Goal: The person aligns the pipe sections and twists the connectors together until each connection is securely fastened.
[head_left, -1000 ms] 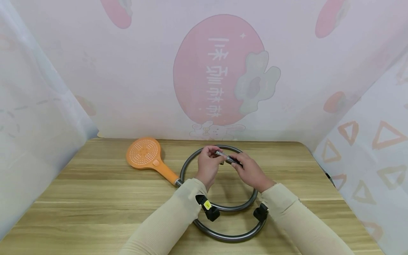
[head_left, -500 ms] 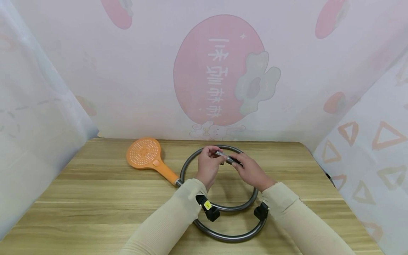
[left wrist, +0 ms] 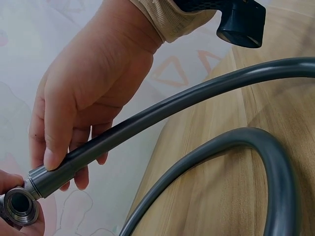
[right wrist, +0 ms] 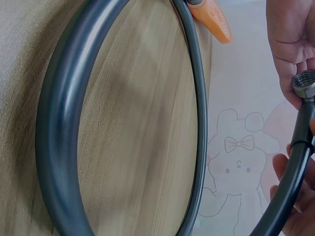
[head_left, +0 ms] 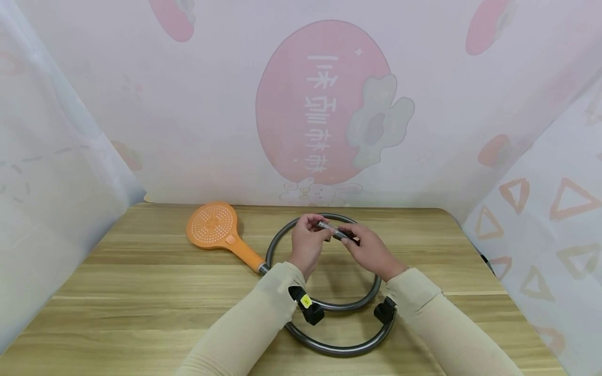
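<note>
My left hand (head_left: pixel 308 243) pinches the threaded metal nut (left wrist: pixel 22 209) at the free end of a grey shower hose (head_left: pixel 345 353). Just behind that nut, my right hand (head_left: pixel 373 253) grips the hose, its thumb lying along the dark end sleeve (left wrist: pixel 55 176). Both hands are raised over the table. The nut's open, threaded mouth shows in both wrist views. Looped on the wood, the hose runs back to the handle of an orange shower head (head_left: pixel 211 225), which lies with its perforated face up. Part of the hose is hidden beneath my left forearm.
The wooden table (head_left: pixel 150 313) ends at a printed cloth backdrop (head_left: pixel 211 130), with more cloth at either side. Hose loops cover the table's middle, under my forearms. A black camera (head_left: pixel 312 313) sits on my left wrist and another camera (head_left: pixel 385 312) on my right.
</note>
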`<state>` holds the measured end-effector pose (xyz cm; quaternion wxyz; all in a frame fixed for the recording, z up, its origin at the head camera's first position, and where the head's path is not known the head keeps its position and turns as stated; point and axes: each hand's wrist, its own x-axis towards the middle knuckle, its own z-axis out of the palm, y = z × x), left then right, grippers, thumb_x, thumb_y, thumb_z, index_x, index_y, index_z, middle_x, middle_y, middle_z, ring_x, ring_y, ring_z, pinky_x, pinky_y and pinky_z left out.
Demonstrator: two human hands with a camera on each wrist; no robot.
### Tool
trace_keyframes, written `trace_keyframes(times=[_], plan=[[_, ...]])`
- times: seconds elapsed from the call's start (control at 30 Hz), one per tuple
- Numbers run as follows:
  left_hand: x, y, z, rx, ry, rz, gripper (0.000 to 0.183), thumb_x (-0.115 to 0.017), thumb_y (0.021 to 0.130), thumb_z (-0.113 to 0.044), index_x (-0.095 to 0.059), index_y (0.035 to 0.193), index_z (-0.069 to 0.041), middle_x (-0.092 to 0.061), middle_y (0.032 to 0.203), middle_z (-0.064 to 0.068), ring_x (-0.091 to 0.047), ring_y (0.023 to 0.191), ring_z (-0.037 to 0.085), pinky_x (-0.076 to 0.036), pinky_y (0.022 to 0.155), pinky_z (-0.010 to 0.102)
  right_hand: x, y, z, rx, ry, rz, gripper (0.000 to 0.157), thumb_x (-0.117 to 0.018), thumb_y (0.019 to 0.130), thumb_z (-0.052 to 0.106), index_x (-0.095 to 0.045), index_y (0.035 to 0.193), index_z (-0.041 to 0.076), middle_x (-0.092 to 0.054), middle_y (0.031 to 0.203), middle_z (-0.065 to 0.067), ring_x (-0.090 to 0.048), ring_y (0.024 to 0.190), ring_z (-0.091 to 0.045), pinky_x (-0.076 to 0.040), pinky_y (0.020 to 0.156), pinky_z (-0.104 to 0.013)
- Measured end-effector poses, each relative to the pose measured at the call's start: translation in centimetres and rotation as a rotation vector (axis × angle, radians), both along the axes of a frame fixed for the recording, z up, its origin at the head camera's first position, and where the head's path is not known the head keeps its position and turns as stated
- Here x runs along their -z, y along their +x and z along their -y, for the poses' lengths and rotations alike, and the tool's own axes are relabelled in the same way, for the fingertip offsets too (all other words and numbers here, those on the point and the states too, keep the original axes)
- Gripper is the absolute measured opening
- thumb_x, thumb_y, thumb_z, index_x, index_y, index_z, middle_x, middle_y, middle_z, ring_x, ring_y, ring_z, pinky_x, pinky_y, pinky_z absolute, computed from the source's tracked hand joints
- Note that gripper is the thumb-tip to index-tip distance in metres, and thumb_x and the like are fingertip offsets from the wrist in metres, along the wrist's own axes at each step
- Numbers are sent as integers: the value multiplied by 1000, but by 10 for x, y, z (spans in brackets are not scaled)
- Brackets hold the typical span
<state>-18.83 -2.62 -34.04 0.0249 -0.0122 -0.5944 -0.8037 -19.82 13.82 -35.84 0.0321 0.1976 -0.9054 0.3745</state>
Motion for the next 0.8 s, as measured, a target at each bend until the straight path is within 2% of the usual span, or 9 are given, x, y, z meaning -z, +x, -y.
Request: trace_keyframes(times=[0.23,0.47,0.63,0.8], plan=[[0,0,0,4,6,6,29,-66,82,11,-54,106,2,-61,98,8,-58,84,15,-52,72,26,2,-1,-2,44,-6,-86,41,-69,89,11,-57,128,2,-56,124,-16,-59,104,-29,-52,83,-45],[26,-22,-5,-8,15,2,32,-69,81,8,-54,108,-1,-62,100,7,-58,84,15,-52,71,26,2,1,1,59,-26,-77,36,-71,87,8,-61,121,4,-56,113,-12,-56,99,-25,-51,81,-42],[26,-21,-6,-23,25,-14,32,-69,80,9,-54,107,1,-63,100,9,-59,84,16,-51,69,24,3,4,4,72,-49,-63,31,-68,89,4,-62,119,6,-56,107,-9,-54,97,-22,-52,80,-41],[25,-20,-6,-26,32,-11,35,-69,80,11,-53,111,6,-63,101,11,-59,84,15,-51,68,23,4,5,6,92,-31,-99,30,-69,88,2,-63,117,5,-57,105,-9,-55,96,-22,-53,80,-41]])
